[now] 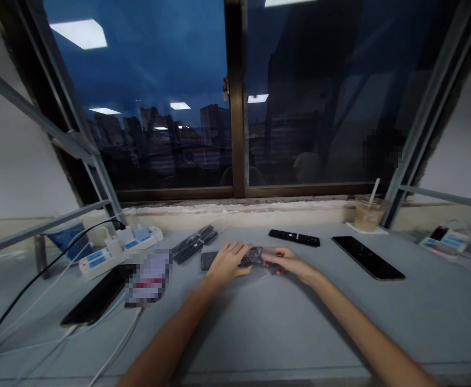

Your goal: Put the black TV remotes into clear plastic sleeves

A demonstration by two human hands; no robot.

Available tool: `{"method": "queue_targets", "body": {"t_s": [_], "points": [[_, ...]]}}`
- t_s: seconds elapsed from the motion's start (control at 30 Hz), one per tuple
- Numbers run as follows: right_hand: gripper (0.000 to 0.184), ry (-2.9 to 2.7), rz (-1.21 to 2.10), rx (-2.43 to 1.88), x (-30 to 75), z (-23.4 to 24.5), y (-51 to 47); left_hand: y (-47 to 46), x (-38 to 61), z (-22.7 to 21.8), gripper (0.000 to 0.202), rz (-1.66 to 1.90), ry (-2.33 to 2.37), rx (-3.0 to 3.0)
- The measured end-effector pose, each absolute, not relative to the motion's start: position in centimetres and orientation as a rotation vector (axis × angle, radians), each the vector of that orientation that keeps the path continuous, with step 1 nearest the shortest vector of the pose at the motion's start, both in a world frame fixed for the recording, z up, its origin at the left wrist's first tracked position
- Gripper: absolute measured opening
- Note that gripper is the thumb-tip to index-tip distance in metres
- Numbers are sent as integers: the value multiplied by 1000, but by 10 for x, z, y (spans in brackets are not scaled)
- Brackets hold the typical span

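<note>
Both my hands meet at the middle of the grey table (268, 322). My left hand (228, 262) lies over a dark remote control in a clear plastic sleeve (252, 256), fingers curled on it. My right hand (287, 260) pinches the sleeve's right end. Another dark flat piece (208, 260) sticks out to the left under my left hand. A bare black remote (294, 237) lies just behind my right hand. Several more bagged remotes (195, 243) lie behind and to the left.
A black phone (368, 257) lies at the right, an iced drink cup with a straw (368, 213) behind it. A white power strip (118, 248) with cables, a dark tablet (98, 296) and a lit phone (149, 277) sit at the left. A second power strip (445, 240) is far right. A window stands behind.
</note>
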State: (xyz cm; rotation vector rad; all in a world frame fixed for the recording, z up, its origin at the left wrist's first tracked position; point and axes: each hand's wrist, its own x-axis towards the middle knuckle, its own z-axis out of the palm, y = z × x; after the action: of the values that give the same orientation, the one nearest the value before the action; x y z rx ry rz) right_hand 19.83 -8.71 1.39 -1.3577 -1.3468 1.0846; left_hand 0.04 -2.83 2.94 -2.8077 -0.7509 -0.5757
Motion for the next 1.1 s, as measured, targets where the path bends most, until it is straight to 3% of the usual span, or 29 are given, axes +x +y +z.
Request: {"method": "queue_targets", "body": {"t_s": [0.37,0.57,1.1], "points": [[39,-1272,1119,-1216,198,14,-85,-21,-4,32,45,-701,-624,-2589],[33,-1254,1222,-1113,198,17,-90,-16,-5,27,43,-823,-604,-2567],[34,-1269,1137,-1193,200,9,-83,-17,-2,23,53,-674,-575,-2594]]}}
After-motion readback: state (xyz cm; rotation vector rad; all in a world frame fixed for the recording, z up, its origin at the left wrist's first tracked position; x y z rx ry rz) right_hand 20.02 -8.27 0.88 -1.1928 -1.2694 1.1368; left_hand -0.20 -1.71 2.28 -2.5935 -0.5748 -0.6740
